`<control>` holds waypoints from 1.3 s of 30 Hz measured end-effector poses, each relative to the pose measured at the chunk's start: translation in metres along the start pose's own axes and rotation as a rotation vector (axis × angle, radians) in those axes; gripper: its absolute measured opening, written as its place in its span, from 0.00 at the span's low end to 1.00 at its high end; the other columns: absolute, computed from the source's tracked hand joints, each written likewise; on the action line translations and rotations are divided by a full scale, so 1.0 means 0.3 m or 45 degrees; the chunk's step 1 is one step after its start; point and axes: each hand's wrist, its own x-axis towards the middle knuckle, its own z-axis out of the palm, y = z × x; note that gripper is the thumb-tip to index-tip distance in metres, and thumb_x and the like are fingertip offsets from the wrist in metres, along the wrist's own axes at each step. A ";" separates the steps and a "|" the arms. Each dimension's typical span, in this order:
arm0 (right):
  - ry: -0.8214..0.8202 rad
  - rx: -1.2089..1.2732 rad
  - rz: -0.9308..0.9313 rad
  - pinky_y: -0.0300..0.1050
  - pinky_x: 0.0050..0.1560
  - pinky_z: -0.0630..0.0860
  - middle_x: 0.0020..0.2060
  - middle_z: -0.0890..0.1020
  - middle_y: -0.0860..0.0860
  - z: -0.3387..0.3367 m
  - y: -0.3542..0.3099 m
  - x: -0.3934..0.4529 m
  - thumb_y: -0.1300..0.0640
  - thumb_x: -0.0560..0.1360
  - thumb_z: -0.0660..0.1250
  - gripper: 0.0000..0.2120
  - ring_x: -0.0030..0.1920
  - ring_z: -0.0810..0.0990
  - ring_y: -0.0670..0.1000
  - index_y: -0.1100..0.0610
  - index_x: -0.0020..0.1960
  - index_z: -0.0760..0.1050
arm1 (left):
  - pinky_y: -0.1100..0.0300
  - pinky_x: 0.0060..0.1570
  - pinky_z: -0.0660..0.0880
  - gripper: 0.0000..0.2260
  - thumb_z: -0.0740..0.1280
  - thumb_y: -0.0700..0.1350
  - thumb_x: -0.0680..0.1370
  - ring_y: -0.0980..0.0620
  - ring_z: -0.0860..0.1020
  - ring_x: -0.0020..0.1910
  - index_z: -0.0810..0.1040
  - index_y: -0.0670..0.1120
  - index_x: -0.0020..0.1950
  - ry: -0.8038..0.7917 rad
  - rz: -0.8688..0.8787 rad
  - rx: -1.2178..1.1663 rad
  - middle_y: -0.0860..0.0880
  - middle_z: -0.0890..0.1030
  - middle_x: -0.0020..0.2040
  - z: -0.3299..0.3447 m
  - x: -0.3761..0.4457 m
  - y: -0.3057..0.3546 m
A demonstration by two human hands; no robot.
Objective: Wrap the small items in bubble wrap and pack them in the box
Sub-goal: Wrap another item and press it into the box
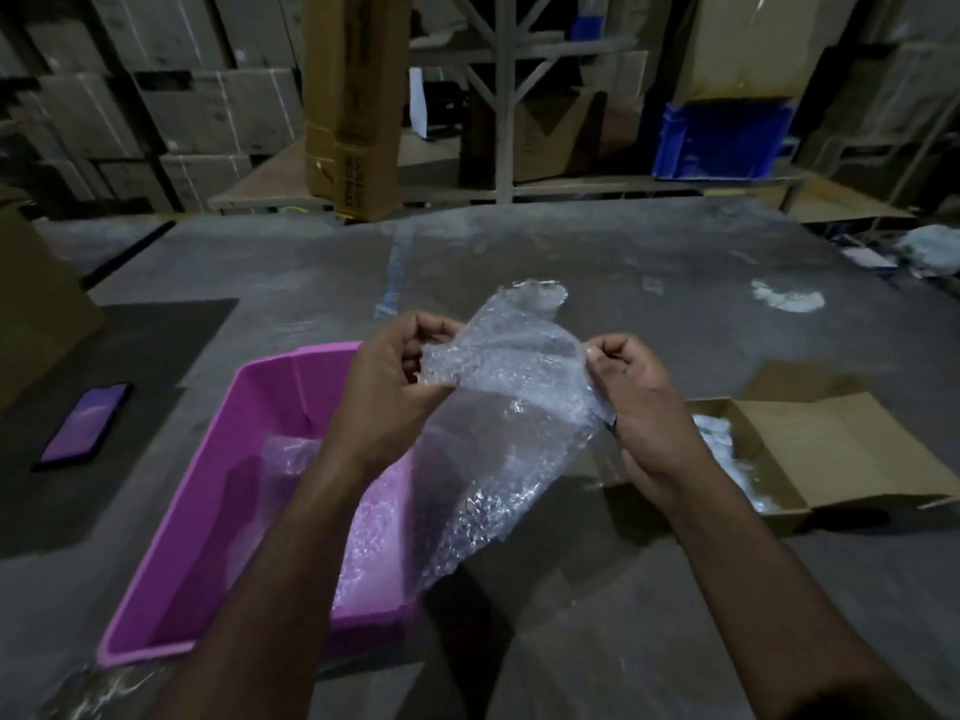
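Forearms reach in from the bottom edge, and both hands hold one sheet of bubble wrap (511, 387) up over the worktop (597, 589). Fingers (415, 350) of the left hand (387, 387) are curled round the sheet's left edge; the right hand (636, 392) pinches the right edge between thumb and curled fingers. The sheet hangs slack between them, its lower part draping toward the near right corner of the pink tub (171, 610).

No small item can be made out inside the wrap, so the step looks like spreading a fresh sheet, or closing one round something too small to see. The next move likely calls for laying an item in the middle and folding the edges over it.

More bubble wrap lies in the tub. To the right the open box (821, 459) sits on the worktop, with pale wrapped bundles already in its left end. A phone (85, 426) lies on a dark mat at far left. Beyond the grey, scuffed worktop stand stacked cartons, a metal rack and a blue crate (722, 142) in dim light.
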 end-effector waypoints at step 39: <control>-0.068 -0.021 0.313 0.37 0.26 0.74 0.31 0.75 0.50 0.065 0.171 0.113 0.66 0.83 0.58 0.12 0.28 0.75 0.44 0.54 0.44 0.73 | 0.70 0.32 0.77 0.07 0.69 0.47 0.80 0.61 0.85 0.39 0.82 0.44 0.53 0.529 -0.691 -0.323 0.54 0.87 0.43 -0.184 -0.142 -0.024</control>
